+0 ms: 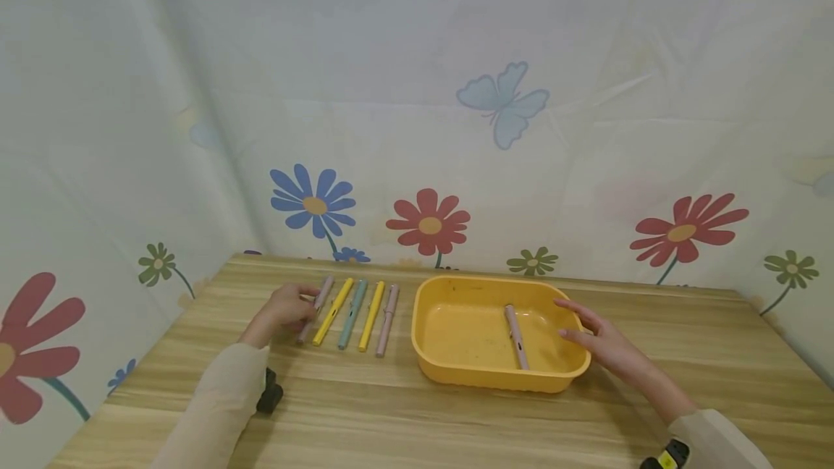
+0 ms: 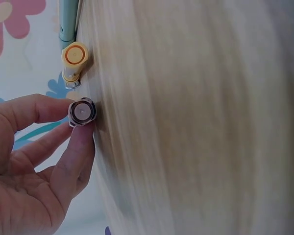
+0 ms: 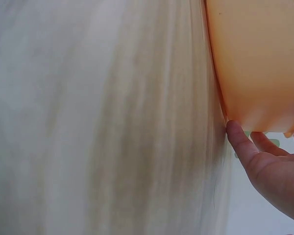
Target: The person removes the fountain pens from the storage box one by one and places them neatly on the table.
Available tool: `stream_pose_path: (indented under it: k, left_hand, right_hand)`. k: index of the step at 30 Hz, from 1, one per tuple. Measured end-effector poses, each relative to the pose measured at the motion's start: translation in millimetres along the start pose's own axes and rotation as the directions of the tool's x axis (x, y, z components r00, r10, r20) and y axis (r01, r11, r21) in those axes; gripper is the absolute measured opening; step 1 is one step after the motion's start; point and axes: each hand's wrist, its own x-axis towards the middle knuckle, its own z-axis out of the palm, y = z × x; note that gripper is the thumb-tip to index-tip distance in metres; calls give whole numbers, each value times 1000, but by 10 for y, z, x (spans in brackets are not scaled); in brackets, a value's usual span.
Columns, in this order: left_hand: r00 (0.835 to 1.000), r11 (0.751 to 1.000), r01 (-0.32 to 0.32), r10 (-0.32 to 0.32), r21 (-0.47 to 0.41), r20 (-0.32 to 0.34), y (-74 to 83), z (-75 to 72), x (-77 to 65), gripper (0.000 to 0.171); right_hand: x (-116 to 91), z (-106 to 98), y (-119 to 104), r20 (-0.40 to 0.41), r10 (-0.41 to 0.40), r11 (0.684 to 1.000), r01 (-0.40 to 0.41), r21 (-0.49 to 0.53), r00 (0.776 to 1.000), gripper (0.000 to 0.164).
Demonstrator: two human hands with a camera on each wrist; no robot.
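Note:
My left hand (image 1: 287,310) pinches a pale purple pen (image 2: 82,111) between thumb and fingers, at the left end of a row of pens on the table. To its right lie a yellow pen (image 1: 333,312), a teal pen (image 1: 352,315), another yellow pen (image 1: 371,316) and a second purple pen (image 1: 387,320), side by side and slightly slanted. One more purple pen (image 1: 517,336) lies inside a yellow plastic basin (image 1: 502,380). My right hand (image 1: 609,346) is at the basin's right end, fingers extended and a fingertip touching its outer side in the right wrist view.
The wooden table (image 1: 365,418) carries the pens and basin. Behind it hangs a pale cloth (image 1: 391,93) printed with flowers and a butterfly, meeting the table's back edge. A black wrist device (image 1: 269,393) shows at the left sleeve, another (image 1: 666,454) at the right.

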Motion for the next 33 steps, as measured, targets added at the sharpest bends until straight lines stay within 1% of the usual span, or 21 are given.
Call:
stream_pose_path:
  k: [6, 14, 22, 28, 33]
  left_hand:
    - [1000, 1000, -4, 4, 3, -3, 0, 2, 2, 53]
    - [1000, 1000, 3, -3, -10, 18, -6, -14, -10, 53]
    - [1000, 1000, -11, 11, 7, 19, -13, -48, -57, 53]
    - [1000, 1000, 1, 0, 27, -5, -1, -69, -90, 55]
    - [998, 998, -33, 36, 53, -58, 57, -85, -109, 53]
  right_hand:
    - [6, -4, 10, 0, -5, 1000, 5, -4, 1000, 57]
    - [3, 0, -24, -9, -31, 999, 31, -25, 999, 56]
    - [8, 5, -9, -13, -18, 999, 17, -33, 1000, 56]
    - [8, 5, 2, -11, -18, 1000, 18, -25, 1000, 57]
    - [8, 7, 5, -6, -16, 1000, 16, -9, 1000, 57]
